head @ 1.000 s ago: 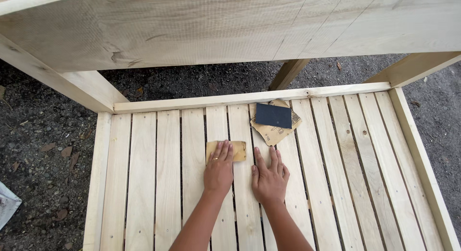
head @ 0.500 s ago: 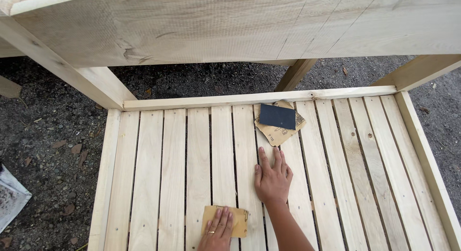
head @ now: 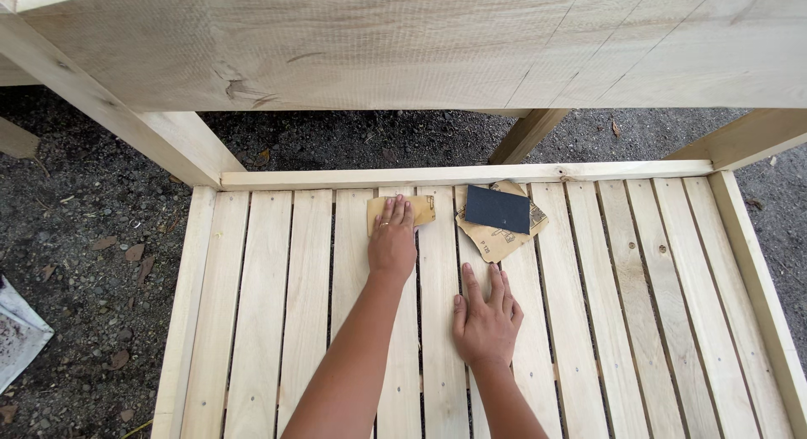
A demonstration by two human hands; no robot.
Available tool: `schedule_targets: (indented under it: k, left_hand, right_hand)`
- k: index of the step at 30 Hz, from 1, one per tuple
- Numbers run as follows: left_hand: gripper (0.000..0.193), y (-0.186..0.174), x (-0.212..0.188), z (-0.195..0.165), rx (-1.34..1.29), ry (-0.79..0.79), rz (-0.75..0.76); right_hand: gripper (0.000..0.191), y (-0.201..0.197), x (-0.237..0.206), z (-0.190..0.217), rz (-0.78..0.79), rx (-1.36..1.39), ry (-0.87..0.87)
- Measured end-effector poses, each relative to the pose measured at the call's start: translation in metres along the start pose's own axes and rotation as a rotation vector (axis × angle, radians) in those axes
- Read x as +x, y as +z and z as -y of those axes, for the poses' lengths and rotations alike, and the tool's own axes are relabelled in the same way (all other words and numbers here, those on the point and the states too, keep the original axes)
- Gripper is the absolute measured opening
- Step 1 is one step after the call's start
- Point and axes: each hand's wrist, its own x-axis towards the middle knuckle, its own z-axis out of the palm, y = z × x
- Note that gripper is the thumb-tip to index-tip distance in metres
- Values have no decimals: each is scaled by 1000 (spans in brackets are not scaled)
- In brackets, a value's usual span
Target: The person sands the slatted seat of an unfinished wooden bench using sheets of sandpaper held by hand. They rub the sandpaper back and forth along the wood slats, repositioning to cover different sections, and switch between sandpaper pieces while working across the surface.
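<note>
Head view — sandpaper (head: 403,212) under left hand (head: 392,241), right hand (head: 486,317) apart.

Pale bare wood slats (head: 303,296), matt and unfinished. Tan paper-backed sandpaper (head: 402,212), dark gritty sheet (head: 498,209). Rough gravelly ground (head: 92,237).

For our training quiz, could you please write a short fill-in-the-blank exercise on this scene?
1. The left hand presses a tan sheet of ____ on the slats.
2. The right hand lies ____ on the slats, holding nothing.
3. The dark sheet lies on top of ____ tan sheet.

Missing words: sandpaper; flat; another
</note>
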Motion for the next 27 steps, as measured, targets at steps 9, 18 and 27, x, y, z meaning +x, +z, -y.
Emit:
schedule_targets:
  k: [9,18,27]
  left_hand:
    - [53,71,-247,33,-92,121,120]
    - [49,12,-31,13,-54,67,-62]
    - [57,12,-119,19,-38,34,0]
  right_hand:
    - [54,1,1,1,-18,4,-8]
    - [53,7,2,4,-15,19,-3]
    - [54,2,-10,1,-15,8,5]
